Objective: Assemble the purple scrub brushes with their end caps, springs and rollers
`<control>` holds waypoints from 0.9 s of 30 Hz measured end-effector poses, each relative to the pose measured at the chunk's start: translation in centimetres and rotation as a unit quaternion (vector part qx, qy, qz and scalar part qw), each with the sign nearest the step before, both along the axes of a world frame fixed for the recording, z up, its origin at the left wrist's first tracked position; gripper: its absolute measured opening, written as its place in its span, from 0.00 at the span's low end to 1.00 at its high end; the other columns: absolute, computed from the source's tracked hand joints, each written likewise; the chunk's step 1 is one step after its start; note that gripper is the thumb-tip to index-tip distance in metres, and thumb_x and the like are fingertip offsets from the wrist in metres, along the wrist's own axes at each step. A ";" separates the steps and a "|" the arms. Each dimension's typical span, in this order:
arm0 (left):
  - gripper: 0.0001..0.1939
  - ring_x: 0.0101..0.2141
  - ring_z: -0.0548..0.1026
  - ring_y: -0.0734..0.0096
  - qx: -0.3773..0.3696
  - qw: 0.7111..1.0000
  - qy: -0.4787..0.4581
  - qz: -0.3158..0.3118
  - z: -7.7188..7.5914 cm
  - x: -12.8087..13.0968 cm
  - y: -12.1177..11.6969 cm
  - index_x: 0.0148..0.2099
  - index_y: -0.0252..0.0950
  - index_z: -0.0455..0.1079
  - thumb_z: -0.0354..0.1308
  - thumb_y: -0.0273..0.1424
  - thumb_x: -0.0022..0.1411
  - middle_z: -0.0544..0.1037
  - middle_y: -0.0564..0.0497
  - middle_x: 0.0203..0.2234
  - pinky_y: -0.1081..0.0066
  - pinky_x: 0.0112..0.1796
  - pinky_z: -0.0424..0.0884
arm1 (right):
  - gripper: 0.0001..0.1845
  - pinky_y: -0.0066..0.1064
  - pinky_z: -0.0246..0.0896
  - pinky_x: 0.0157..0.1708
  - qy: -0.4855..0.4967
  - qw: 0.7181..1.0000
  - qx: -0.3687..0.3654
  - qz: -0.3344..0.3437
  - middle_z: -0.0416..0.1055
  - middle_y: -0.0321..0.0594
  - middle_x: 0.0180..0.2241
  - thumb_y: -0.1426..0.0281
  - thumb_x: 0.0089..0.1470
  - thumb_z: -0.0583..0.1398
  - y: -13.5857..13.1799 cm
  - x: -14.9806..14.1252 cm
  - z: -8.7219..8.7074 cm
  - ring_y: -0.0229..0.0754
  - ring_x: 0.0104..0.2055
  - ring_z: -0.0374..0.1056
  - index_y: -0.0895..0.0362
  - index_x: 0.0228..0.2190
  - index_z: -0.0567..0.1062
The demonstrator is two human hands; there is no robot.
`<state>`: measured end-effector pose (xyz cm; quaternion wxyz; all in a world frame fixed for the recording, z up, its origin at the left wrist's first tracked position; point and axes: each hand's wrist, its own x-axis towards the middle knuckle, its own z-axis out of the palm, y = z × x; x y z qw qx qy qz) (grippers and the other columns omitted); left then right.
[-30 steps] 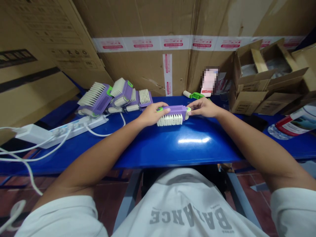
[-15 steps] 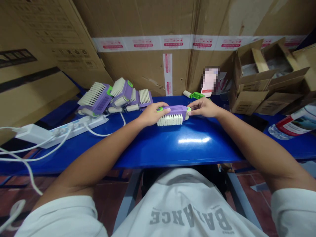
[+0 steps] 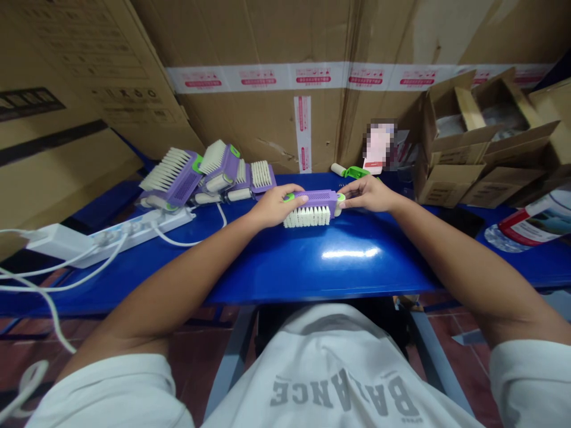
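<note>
Above the blue table, both of my hands are on one purple brush (image 3: 317, 198) with off-white bristles pointing toward me. My left hand (image 3: 277, 205) is wrapped round its left end, thumb along the purple body near a bright green part. At the right end, the fingers of my right hand (image 3: 368, 194) pinch a cream and green end piece (image 3: 341, 201). Behind that hand lies a green part with a white roller (image 3: 352, 172). Several similar purple brushes (image 3: 182, 178) are piled at the back left.
A white power strip (image 3: 134, 235) with plugs and cables lies at left on the blue table (image 3: 285, 267). Small open cardboard boxes (image 3: 450, 184) stand at the back right, near a bottle with a red label (image 3: 530, 223). A large cardboard wall (image 3: 250, 125) closes off the back.
</note>
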<state>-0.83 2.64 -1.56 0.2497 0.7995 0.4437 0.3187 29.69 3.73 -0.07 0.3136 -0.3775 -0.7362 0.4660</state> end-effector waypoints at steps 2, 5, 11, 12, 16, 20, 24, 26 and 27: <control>0.25 0.50 0.82 0.53 0.001 1.000 0.000 0.001 0.0 0.0 0.0 0.51 0.40 0.81 0.59 0.53 0.67 0.86 0.47 0.48 0.56 0.55 0.75 | 0.21 0.37 0.79 0.41 0.001 1.000 0.001 -0.002 0.86 0.44 0.35 0.58 0.38 0.81 0.0 0.0 0.0 0.44 0.35 0.81 0.56 0.33 0.89; 0.25 0.50 0.81 0.53 0.004 1.000 0.000 -0.001 0.0 0.0 0.0 0.52 0.40 0.81 0.59 0.53 0.67 0.86 0.47 0.48 0.56 0.55 0.74 | 0.23 0.37 0.79 0.39 -0.005 1.000 0.003 -0.010 0.86 0.45 0.35 0.58 0.37 0.82 0.0 0.0 0.1 0.46 0.35 0.81 0.57 0.35 0.89; 0.27 0.51 0.81 0.53 0.000 1.000 0.006 -0.002 0.1 0.0 0.0 0.53 0.39 0.80 0.58 0.54 0.67 0.86 0.46 0.49 0.57 0.55 0.74 | 0.25 0.39 0.79 0.40 -0.011 1.000 0.016 0.007 0.86 0.45 0.34 0.57 0.40 0.81 0.4 0.3 -0.3 0.47 0.35 0.81 0.58 0.38 0.90; 0.26 0.51 0.81 0.53 0.000 1.000 0.006 -0.001 0.1 0.1 0.0 0.53 0.39 0.80 0.58 0.54 0.67 0.86 0.46 0.49 0.57 0.56 0.73 | 0.25 0.40 0.79 0.40 -0.010 1.000 0.018 0.009 0.86 0.46 0.35 0.57 0.41 0.80 0.5 0.4 -0.5 0.47 0.36 0.81 0.58 0.38 0.90; 0.26 0.50 0.81 0.53 -0.002 1.000 0.003 -0.002 0.1 0.1 -0.1 0.52 0.39 0.80 0.58 0.54 0.67 0.85 0.46 0.49 0.57 0.55 0.73 | 0.26 0.40 0.79 0.39 -0.013 1.000 0.021 0.009 0.86 0.47 0.35 0.56 0.41 0.80 0.7 0.5 -0.7 0.49 0.37 0.81 0.58 0.40 0.90; 0.27 0.50 0.81 0.53 -0.003 1.000 0.002 0.001 0.1 0.1 -0.1 0.52 0.38 0.80 0.58 0.54 0.66 0.85 0.46 0.48 0.57 0.54 0.73 | 0.25 0.40 0.79 0.39 -0.013 1.000 0.022 0.005 0.86 0.48 0.36 0.57 0.42 0.81 0.7 0.5 -0.7 0.51 0.39 0.82 0.59 0.40 0.90; 0.27 0.50 0.81 0.53 -0.003 1.000 0.000 -0.002 0.1 0.1 -0.1 0.52 0.38 0.80 0.58 0.54 0.66 0.85 0.46 0.48 0.57 0.54 0.73 | 0.24 0.42 0.80 0.41 -0.008 1.000 0.022 0.000 0.86 0.46 0.34 0.59 0.41 0.81 0.6 0.4 -0.7 0.50 0.37 0.81 0.58 0.39 0.90; 0.26 0.50 0.81 0.53 -0.001 1.000 0.000 -0.004 0.2 0.1 -0.1 0.52 0.38 0.80 0.58 0.54 0.66 0.85 0.46 0.48 0.57 0.54 0.73 | 0.23 0.42 0.80 0.42 -0.007 1.000 0.019 -0.002 0.86 0.45 0.33 0.59 0.40 0.81 0.6 0.3 -0.6 0.49 0.36 0.81 0.58 0.38 0.90; 0.26 0.50 0.81 0.53 -0.001 1.000 0.001 -0.004 0.2 0.1 -0.1 0.52 0.39 0.80 0.58 0.53 0.66 0.85 0.46 0.48 0.57 0.54 0.73 | 0.24 0.42 0.81 0.42 -0.008 1.000 0.019 -0.003 0.85 0.45 0.33 0.58 0.40 0.81 0.6 0.3 -0.6 0.49 0.36 0.81 0.58 0.38 0.90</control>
